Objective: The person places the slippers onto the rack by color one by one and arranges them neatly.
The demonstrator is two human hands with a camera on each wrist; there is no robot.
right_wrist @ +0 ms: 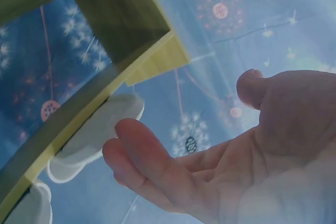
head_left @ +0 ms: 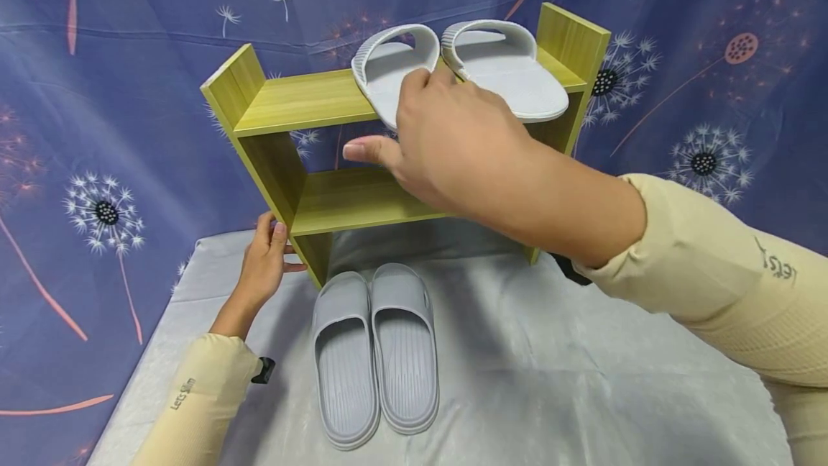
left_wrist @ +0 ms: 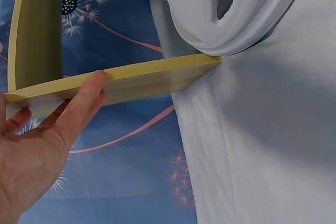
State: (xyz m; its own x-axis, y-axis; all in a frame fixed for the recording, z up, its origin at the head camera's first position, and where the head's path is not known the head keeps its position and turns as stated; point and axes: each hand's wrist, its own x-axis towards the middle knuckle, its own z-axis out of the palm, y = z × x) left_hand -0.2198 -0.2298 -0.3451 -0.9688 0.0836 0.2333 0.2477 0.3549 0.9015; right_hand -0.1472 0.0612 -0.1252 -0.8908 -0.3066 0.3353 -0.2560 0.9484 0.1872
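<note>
A small yellow-green wooden shelf rack [head_left: 304, 103] stands on the grey cloth. On its top board sit two white slippers, a left one [head_left: 388, 81] and a right one [head_left: 511, 81]. My right hand [head_left: 462, 139] is in front of them, thumb spread; the right wrist view shows its fingers [right_wrist: 157, 166] holding nothing and apart from the slippers. With extended fingers, my left hand [head_left: 261, 261] touches the lower left side panel [left_wrist: 152, 77] of the rack. A pair of grey slippers, left [head_left: 346, 365] and right [head_left: 405, 358], lies before the rack, toes toward it.
Behind the rack hangs a blue cloth backdrop [head_left: 129, 135] printed with dandelions. The rack's middle board [head_left: 362, 200] lies below the white slippers. Wrinkled grey cloth [head_left: 550, 380] covers the surface in front.
</note>
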